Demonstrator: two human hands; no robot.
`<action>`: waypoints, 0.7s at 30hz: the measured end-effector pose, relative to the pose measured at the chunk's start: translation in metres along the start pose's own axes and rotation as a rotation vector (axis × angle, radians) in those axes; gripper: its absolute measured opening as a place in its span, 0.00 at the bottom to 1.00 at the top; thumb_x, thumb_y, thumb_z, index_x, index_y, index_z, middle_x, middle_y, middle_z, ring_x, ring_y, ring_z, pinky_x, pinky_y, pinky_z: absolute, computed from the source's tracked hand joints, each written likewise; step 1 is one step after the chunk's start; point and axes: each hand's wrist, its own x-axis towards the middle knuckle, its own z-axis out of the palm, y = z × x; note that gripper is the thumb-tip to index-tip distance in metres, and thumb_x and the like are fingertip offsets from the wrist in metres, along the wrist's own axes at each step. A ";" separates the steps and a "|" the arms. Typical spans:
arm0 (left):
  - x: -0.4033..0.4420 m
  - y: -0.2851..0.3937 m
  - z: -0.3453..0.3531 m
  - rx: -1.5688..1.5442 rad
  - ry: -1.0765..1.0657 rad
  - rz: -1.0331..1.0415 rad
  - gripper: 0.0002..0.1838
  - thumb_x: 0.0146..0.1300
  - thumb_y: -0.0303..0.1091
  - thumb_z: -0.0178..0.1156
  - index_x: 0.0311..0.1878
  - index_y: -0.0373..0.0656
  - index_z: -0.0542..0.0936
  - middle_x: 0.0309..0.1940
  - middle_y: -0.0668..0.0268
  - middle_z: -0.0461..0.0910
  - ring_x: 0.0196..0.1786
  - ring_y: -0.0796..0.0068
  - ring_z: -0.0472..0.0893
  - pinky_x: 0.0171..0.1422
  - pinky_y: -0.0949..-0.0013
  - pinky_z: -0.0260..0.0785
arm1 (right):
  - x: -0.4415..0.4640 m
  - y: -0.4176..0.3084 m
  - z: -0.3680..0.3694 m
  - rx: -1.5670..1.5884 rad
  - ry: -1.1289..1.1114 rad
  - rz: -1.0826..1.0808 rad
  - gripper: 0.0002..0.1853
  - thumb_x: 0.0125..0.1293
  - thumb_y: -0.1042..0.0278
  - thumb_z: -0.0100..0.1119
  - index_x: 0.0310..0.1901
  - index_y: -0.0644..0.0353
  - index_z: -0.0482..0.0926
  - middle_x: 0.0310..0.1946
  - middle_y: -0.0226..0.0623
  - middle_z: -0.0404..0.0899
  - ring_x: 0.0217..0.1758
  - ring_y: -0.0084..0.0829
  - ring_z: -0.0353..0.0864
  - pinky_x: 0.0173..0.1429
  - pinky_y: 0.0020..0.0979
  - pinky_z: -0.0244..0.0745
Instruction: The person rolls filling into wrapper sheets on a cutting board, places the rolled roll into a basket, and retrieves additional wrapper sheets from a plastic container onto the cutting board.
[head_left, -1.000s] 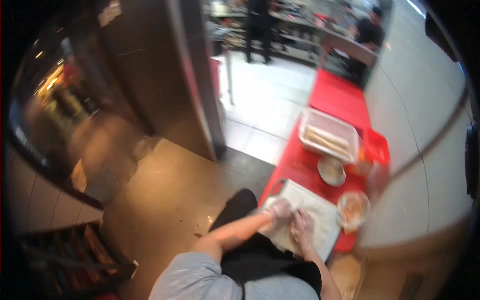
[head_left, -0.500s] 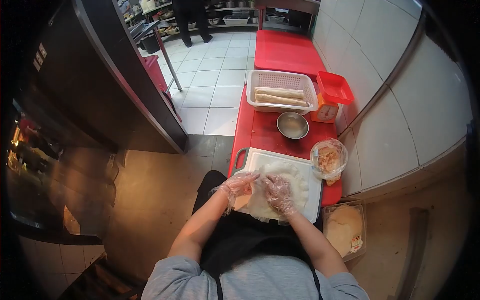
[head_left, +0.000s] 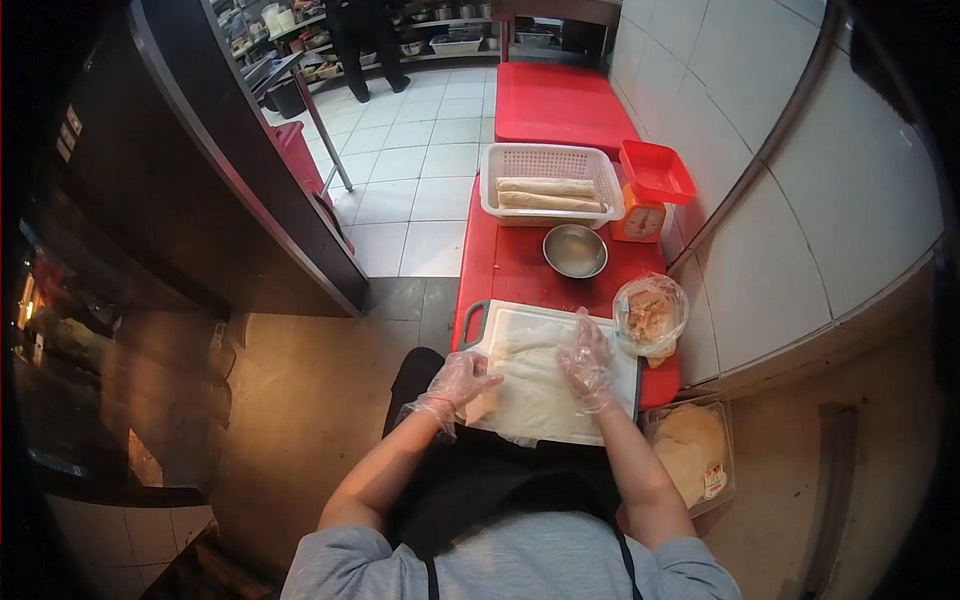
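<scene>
A thin pale wrapper sheet (head_left: 530,385) lies spread over a white cutting board (head_left: 492,325) with a grey handle. Both hands wear clear plastic gloves. My left hand (head_left: 460,384) is at the sheet's left edge, fingers apart and pointing inward. On the right side, my right hand (head_left: 588,366) rests with its fingers stretched forward along the sheet's edge. Neither hand visibly grips anything. Just beyond the board's right corner stands a plastic-lined bowl of light brown shredded filling (head_left: 650,312).
Behind the board are a metal bowl (head_left: 575,251) with liquid, a white basket (head_left: 500,215) holding pale rolls, and an orange scale (head_left: 640,222) with a red tray. A clear tub of wrappers (head_left: 690,450) sits low at right. Another person (head_left: 360,45) stands far back.
My hands have moved apart, the left outward and the right toward the sheet's right edge. The sheet, ruffled at its edges before, now lies flatter. The camera view has shifted slightly.
</scene>
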 end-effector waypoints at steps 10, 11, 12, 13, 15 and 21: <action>0.057 0.017 -0.003 -0.376 -0.098 0.184 0.06 0.57 0.28 0.68 0.33 0.37 0.81 0.27 0.69 0.80 0.33 0.81 0.78 0.43 0.70 0.74 | 0.064 0.017 -0.051 0.049 -0.645 0.225 0.24 0.53 0.61 0.70 0.52 0.61 0.80 0.46 0.48 0.82 0.51 0.48 0.82 0.57 0.40 0.76; 0.060 0.027 -0.013 -0.411 -0.062 0.214 0.05 0.57 0.26 0.68 0.34 0.37 0.81 0.28 0.68 0.80 0.33 0.81 0.78 0.43 0.71 0.74 | 0.070 0.005 -0.068 0.057 -0.709 0.319 0.20 0.53 0.63 0.69 0.47 0.62 0.83 0.43 0.47 0.83 0.50 0.47 0.82 0.55 0.39 0.76; 0.053 0.050 -0.032 -0.300 -0.014 0.257 0.07 0.55 0.22 0.67 0.37 0.37 0.82 0.31 0.66 0.81 0.35 0.79 0.79 0.45 0.70 0.75 | 0.071 0.007 -0.072 0.159 -0.555 0.272 0.17 0.52 0.65 0.70 0.43 0.62 0.82 0.40 0.46 0.82 0.47 0.47 0.82 0.52 0.40 0.76; 0.051 0.061 -0.043 -0.235 0.017 0.310 0.07 0.55 0.22 0.67 0.38 0.37 0.82 0.31 0.67 0.80 0.35 0.79 0.78 0.45 0.70 0.75 | 0.067 0.014 -0.078 0.259 -0.405 0.224 0.15 0.51 0.66 0.71 0.40 0.61 0.81 0.37 0.44 0.82 0.45 0.47 0.82 0.50 0.41 0.75; 0.047 0.070 -0.058 -0.107 0.074 0.403 0.07 0.56 0.23 0.67 0.39 0.36 0.81 0.31 0.70 0.79 0.35 0.80 0.77 0.45 0.72 0.74 | 0.059 0.014 -0.097 0.318 -0.185 0.071 0.12 0.49 0.69 0.71 0.34 0.60 0.79 0.34 0.42 0.80 0.42 0.46 0.81 0.46 0.42 0.74; 0.037 0.037 -0.042 0.117 0.226 0.798 0.11 0.49 0.21 0.67 0.36 0.45 0.82 0.40 0.59 0.80 0.46 0.50 0.81 0.52 0.55 0.75 | 0.000 0.004 -0.129 0.082 -0.063 -0.316 0.10 0.48 0.77 0.66 0.30 0.54 0.75 0.33 0.39 0.78 0.39 0.43 0.80 0.43 0.42 0.73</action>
